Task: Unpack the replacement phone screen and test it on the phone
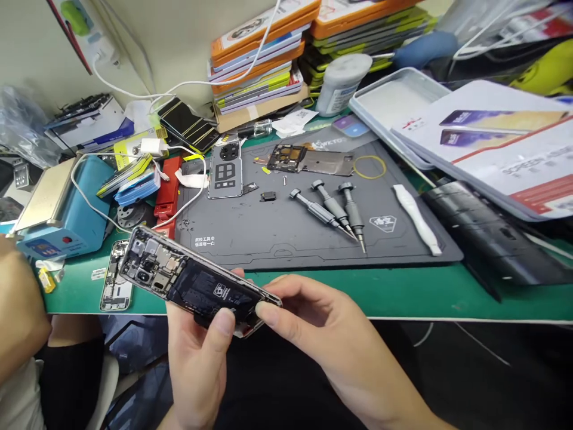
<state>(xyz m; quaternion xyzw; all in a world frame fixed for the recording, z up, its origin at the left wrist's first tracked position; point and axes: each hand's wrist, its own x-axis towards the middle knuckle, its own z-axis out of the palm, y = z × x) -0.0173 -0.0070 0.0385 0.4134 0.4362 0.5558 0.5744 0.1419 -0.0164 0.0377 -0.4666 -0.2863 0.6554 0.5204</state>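
An opened smartphone (197, 280), its back off and its cameras, boards and black battery bare, is held tilted above the front edge of the bench. My left hand (201, 352) wraps it from below, thumb on the battery side. With thumb and fingers my right hand (313, 316) pinches the phone's lower right corner. Behind it on the grey work mat (250, 233) lie a phone back cover (225, 170), a small black part (268, 196), a detached board with a metal plate (326, 162) and three screwdrivers (333, 209).
A white pry tool (417, 218) and a yellow rubber band (369, 167) lie on the mat. Another opened phone (117, 283) and a blue machine (71, 209) are at left. Stacked boxes (257, 65) stand behind. Another person's arm (20, 304) is at the left edge.
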